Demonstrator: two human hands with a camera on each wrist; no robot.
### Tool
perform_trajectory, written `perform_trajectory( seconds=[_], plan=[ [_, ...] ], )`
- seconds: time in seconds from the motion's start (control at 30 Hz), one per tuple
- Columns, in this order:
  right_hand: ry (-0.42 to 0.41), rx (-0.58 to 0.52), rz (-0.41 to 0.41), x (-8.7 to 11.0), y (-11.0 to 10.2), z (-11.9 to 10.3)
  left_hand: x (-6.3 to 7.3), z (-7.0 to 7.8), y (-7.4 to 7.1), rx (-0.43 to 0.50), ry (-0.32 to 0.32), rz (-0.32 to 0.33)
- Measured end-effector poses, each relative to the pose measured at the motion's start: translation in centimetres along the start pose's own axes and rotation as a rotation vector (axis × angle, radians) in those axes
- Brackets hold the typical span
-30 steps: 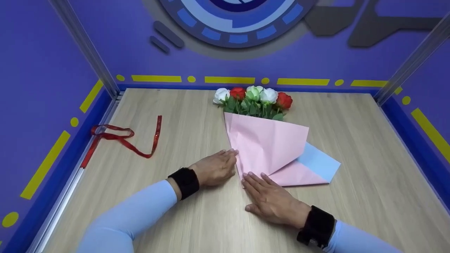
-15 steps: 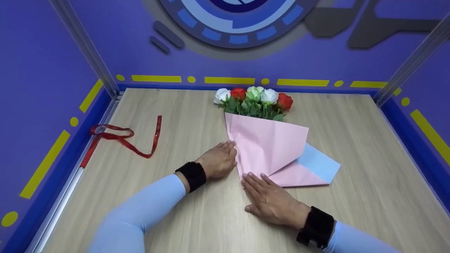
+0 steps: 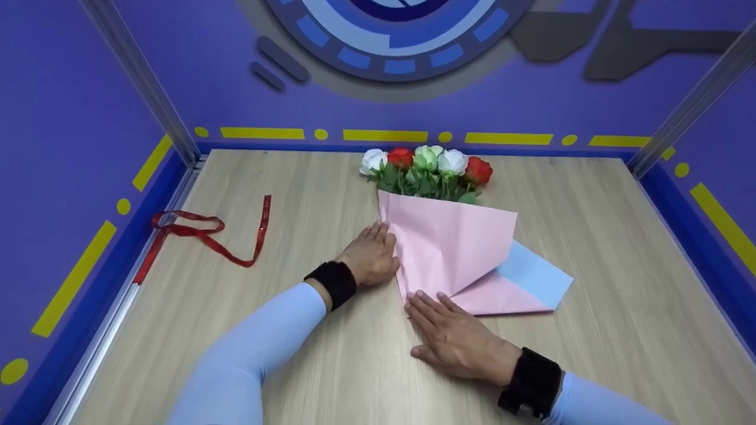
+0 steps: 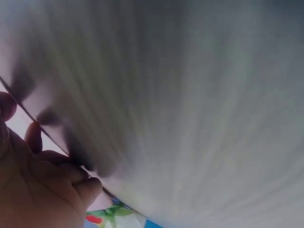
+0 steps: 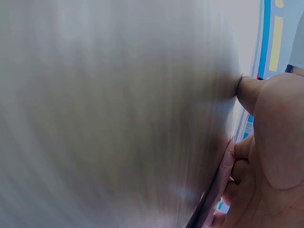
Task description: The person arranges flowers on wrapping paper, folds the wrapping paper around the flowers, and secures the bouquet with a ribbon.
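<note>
A sheet of pink wrapping paper with a light blue inner side is folded around a bunch of artificial roses, whose red, white and pale green heads stick out at the far end. My left hand lies along the paper's left folded edge, fingers fairly straight and pointing away from me. At the lower corner of the wrap, my right hand rests flat, its fingertips pressing on the pink paper and its thumb spread out on the table. In the left wrist view, the fingers touch the paper's edge.
A red ribbon lies loosely curled at the left, one end over the table's edge. The blue-backed flap of paper spreads to the right. Purple panels with yellow marks enclose the wooden table at the back and sides.
My left hand has slid up along the paper's left edge, away from me, towards the flowers. The right hand has stayed in place on the lower corner.
</note>
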State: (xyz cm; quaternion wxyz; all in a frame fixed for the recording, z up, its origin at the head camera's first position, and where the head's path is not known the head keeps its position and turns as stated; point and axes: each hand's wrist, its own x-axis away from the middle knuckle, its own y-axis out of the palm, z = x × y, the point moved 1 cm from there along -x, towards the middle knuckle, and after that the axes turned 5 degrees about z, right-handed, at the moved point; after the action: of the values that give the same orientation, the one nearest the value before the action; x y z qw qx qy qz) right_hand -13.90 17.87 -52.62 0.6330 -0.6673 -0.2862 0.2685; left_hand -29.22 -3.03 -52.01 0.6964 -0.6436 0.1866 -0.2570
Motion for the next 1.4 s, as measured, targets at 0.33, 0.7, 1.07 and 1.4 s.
perform_trajectory(
  seconds=[0.33,0.7,1.07,1.4],
  plan=[
    [0.002,0.027,-0.017,-0.1,0.1,-0.2,-2.6,-2.8,-0.2,0.029,-0.124,-0.033],
    [-0.012,0.023,0.000,0.2,-0.2,-0.4,-2.1,-1.6,-1.2,-0.012,-0.094,-0.015],
    [-0.018,0.049,-0.002,0.1,-0.1,-0.1,-4.7,0.6,-2.0,0.079,-0.249,-0.143],
    [-0.014,0.042,-0.022,-0.1,0.1,0.1,-7.4,-1.6,-0.4,0.144,-0.299,-0.186]
  ],
)
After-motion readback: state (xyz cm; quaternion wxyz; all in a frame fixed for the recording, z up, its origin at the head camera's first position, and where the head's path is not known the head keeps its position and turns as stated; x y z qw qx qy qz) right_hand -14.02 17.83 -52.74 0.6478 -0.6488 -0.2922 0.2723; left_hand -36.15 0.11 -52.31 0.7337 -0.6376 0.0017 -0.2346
